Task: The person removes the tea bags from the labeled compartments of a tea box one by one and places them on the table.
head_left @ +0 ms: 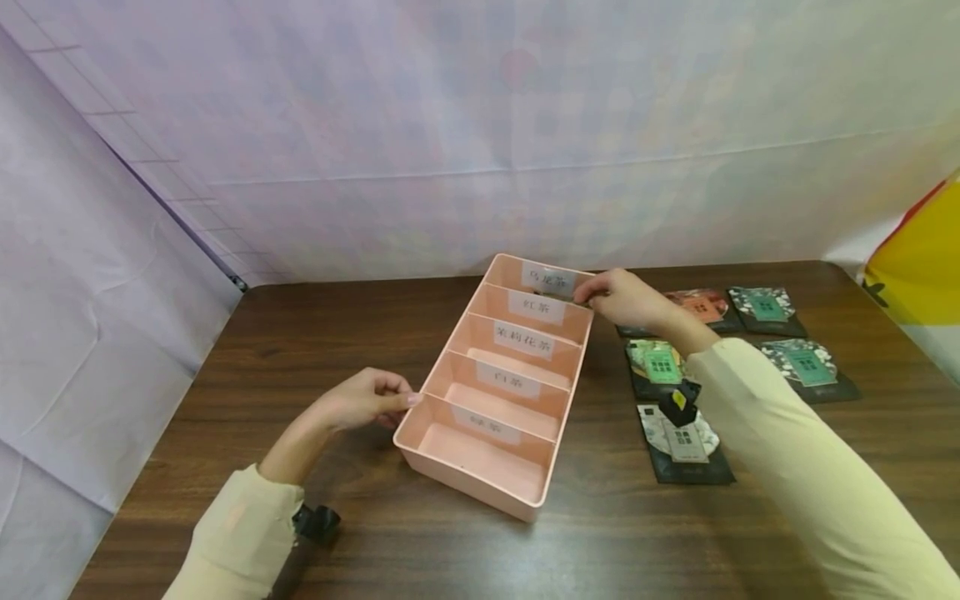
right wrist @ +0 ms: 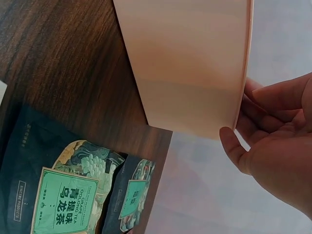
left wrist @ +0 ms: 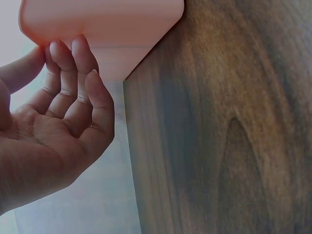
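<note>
A pink divided box point(head_left: 480, 487) stands at an angle on the table, with several labelled compartments in a row. My left hand point(head_left: 367, 400) grips its left rim near the front corner, thumb on top and fingers below the edge. In the left wrist view, the left hand's fingertips point(left wrist: 80, 44) touch the box's outer wall. At the far right corner my right hand point(head_left: 622, 296) grips the rim, some fingers reaching inside. A thin dark thing point(head_left: 555, 294) shows low in the farthest compartment; its kind is unclear. The near compartments show bare floors.
Right of the box lie several dark tea packets, among them a green-labelled one point(head_left: 660, 367), a white-and-grey one point(head_left: 684, 442), and a red one point(head_left: 701, 307) partly behind my right arm. A pale cloth point(head_left: 450, 167) hangs behind the table.
</note>
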A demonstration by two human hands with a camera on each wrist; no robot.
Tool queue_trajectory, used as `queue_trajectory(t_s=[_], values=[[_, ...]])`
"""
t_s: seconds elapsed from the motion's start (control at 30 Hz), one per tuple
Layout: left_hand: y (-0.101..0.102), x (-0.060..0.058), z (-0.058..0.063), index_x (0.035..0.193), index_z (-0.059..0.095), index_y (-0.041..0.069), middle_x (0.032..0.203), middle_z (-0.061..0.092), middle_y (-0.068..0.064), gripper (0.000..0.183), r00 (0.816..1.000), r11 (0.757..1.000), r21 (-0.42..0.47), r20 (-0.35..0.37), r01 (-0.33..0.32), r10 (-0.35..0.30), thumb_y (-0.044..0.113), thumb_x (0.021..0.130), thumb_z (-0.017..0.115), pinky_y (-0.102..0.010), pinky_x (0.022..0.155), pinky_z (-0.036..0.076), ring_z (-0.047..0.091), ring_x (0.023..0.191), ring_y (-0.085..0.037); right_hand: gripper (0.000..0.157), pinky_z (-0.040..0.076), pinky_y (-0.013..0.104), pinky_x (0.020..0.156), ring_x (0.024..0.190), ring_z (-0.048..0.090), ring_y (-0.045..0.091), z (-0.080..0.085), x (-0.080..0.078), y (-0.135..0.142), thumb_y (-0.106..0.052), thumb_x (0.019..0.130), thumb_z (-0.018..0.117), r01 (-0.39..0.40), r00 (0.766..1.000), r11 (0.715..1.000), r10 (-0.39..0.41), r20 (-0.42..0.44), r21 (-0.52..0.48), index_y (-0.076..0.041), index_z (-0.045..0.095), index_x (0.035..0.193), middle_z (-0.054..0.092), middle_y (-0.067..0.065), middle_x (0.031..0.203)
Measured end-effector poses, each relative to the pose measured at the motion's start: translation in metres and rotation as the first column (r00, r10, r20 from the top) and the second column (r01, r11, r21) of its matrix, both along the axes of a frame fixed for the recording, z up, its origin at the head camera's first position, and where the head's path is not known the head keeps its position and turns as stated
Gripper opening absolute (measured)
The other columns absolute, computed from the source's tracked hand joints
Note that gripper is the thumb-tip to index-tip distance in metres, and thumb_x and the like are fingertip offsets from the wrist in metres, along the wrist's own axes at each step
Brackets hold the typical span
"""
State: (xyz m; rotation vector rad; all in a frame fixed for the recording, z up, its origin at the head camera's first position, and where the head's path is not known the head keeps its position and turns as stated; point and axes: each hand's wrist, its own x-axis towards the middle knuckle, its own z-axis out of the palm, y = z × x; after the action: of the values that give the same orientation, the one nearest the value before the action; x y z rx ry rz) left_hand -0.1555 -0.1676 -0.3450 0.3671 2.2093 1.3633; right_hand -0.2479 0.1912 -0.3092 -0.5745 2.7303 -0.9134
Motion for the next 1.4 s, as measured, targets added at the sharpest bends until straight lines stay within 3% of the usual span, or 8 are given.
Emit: queue_trajectory(t_s=[0.23,0.5,0.8,1.4], values=[[0.0002,0.0002,0.0001,0.085,0.057,-0.010,0.068,0.057,0.001,0.018,1.000,1.000,0.003,0.005,-0.008,0.008,0.006,0.091,0.053,-0.030,0.062,0.049,0.055,0.064,-0.010,0.030,0.039,0.037,0.066,0.084,0.052,0.029,-0.0051,-0.0039,-0.0030,0.003,0.087,0.041,-0.024,0.999,0.999,0.026,-0.044,0.035,0.005,0.063,0.107,0.059,0.024,0.108],[-0.0002,0.0001,0.0009,0.085,0.057,-0.010,0.068,0.057,0.001,0.018,1.000,1.000,0.003,0.005,0.000,0.000,0.006,0.091,0.053,-0.034,0.064,0.050,0.055,0.064,-0.010,0.027,0.043,0.042,0.071,0.092,0.056,0.031,-0.0030,-0.0023,-0.0034,-0.001,0.090,0.046,-0.028,0.999,0.997,0.031,-0.044,0.066,0.006,0.060,0.112,0.057,0.025,0.111],[0.0000,0.0001,0.0006,0.084,0.057,-0.010,0.069,0.058,0.000,0.018,1.000,1.000,0.006,0.009,-0.002,0.002,0.006,0.091,0.053,-0.034,0.064,0.050,0.056,0.065,-0.010,0.022,0.044,0.039,0.066,0.080,0.056,0.026,-0.0010,-0.0001,-0.0019,0.000,0.090,0.049,0.003,0.998,0.999,0.000,-0.060,0.048,0.005,0.063,0.106,0.060,0.022,0.104],[-0.0001,0.0012,0.0015,0.085,0.057,-0.010,0.068,0.057,0.000,0.018,1.000,1.000,0.001,0.002,0.004,-0.004,0.007,0.091,0.053,-0.036,0.065,0.050,0.055,0.064,-0.011,0.018,0.046,0.042,0.069,0.082,0.057,0.028,-0.0015,0.0008,-0.0014,0.001,0.087,0.052,0.017,0.997,0.999,-0.014,-0.078,0.028,0.005,0.064,0.099,0.062,0.020,0.096]])
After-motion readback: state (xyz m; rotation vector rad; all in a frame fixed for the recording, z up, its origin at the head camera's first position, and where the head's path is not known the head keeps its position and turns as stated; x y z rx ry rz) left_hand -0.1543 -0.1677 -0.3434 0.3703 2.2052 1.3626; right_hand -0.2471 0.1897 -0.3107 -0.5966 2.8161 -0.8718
